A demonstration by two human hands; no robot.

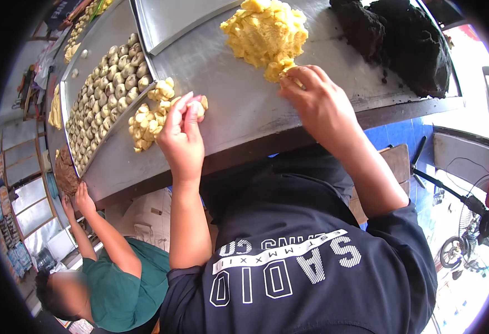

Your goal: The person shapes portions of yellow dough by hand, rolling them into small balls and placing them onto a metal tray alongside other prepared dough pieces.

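Hands on dough ball

A single head-worn fisheye camera looked steeply down, close over the grey sheet-metal counter; the person's own torso filled the lower frame, and straight edges bent toward the dark rim.

A long steel tabletop runs across the space, its dark edge curving toward me. Bright daylight floods in from the right, washing out the floor there. A blue floor patch shows beneath the tabletop, near a standing fan. At left, shelving with pale panels lines the wall.
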